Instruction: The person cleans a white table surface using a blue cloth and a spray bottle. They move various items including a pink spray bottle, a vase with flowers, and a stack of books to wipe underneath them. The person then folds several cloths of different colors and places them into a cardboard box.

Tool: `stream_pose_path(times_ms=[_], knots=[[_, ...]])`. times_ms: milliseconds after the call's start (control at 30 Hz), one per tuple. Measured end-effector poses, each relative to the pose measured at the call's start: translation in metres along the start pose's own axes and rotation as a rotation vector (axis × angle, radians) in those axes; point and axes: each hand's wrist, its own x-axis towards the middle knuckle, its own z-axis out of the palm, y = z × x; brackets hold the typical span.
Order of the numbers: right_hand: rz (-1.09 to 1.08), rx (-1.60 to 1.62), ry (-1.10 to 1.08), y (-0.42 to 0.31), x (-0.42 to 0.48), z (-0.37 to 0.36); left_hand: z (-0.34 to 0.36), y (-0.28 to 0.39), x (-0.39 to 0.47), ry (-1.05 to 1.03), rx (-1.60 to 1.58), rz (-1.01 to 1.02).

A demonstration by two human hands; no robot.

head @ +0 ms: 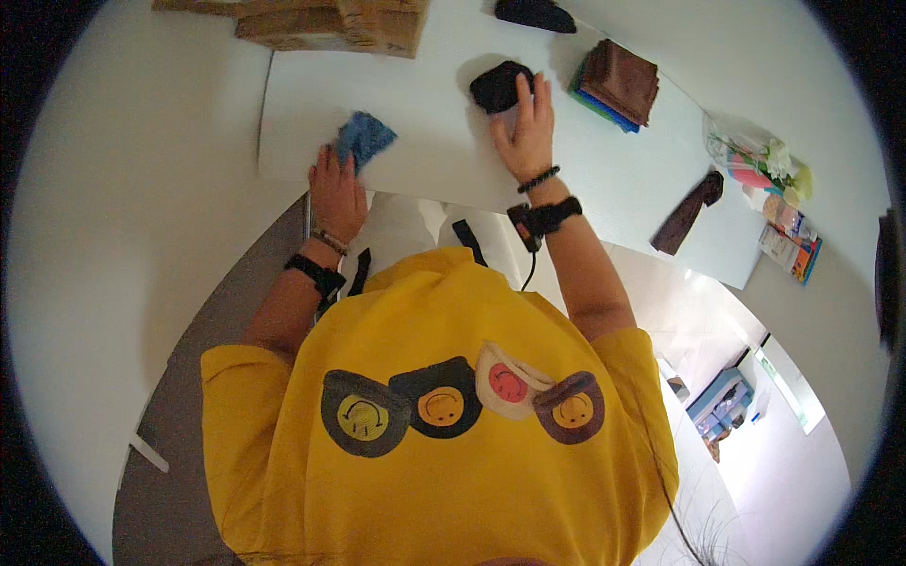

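On the white table, my left hand has its fingers at the lower left edge of a small blue cloth; whether they grip it is not plain. My right hand lies with fingers spread against the right side of a black bundle, seemingly fabric; a firm hold cannot be made out. To the right of that hand is a stack of folded cloths, brown on top, with blue and green ones below.
Brown paper bags or packaging stand at the far left. Another black item lies at the far edge. A knotted dark brown cloth rests at the right, near wrapped flowers and small packages. A cable hangs from my right wrist device.
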Motion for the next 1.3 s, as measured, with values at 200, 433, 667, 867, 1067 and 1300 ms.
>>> stream_pose_path(times_ms=[200,433,667,867,1067,1300], knots=[[-0.015,0.085,-0.104,0.026,-0.04,-0.029,0.001,0.084,0.007,-0.162,-0.088,0.297],[0.06,0.268,0.012,0.095,-0.086,-0.095,0.022,0.225,0.034,-0.186,-0.173,0.551],[0.243,0.206,0.093,0.183,-0.15,-0.162,0.073,0.364,0.114,-0.098,-0.205,0.724],[0.169,0.132,0.218,0.187,-0.145,-0.167,0.049,0.361,0.115,-0.154,-0.17,0.641],[0.062,-0.209,-0.167,0.138,-0.11,-0.114,0.001,0.265,0.103,0.106,-0.329,0.468],[0.309,-0.319,-0.136,0.191,-0.09,-0.116,-0.012,0.191,0.194,0.133,-0.161,0.173]])
